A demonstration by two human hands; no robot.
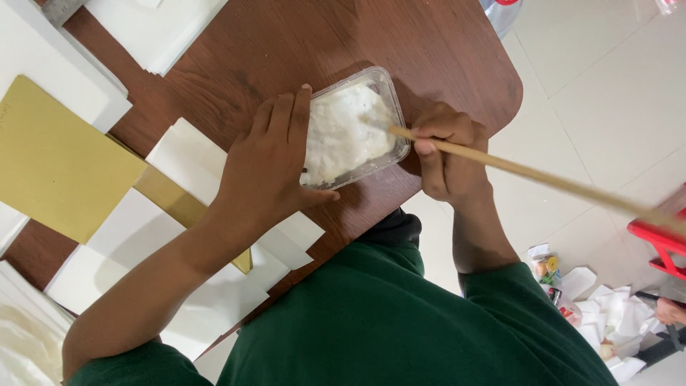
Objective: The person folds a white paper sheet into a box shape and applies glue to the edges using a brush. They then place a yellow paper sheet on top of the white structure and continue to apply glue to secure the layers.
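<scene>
While the tub (355, 129) is sitting near the middle of the frame, on the brown table (286, 43) close to its rounded lower-right corner, it is being steadied by the left hand (268, 168), whose fingers are lying flat and close together along the tub's left side, with the thumb stretched out under its lower edge. White paste is filling the clear, rounded-rectangle tub almost to the rim. A long wooden stick (529, 175) is being gripped by the right hand (446, 154), which is curled tightly around it just to the right of the tub; the stick's tip is being dipped into the paste, while its far end is running off blurred toward the right edge of the frame. White paper sheets (186, 154) are being overlapped under the left wrist and forearm, and a yellow card (57, 164) is lying at the left of the frame, with more white sheets spread along the upper left. Green sleeves are being worn at the bottom of the frame. Crumpled paper scraps (600, 314) are lying on the pale tiled floor (607, 93) at the lower right, beside something red (661, 243).
</scene>
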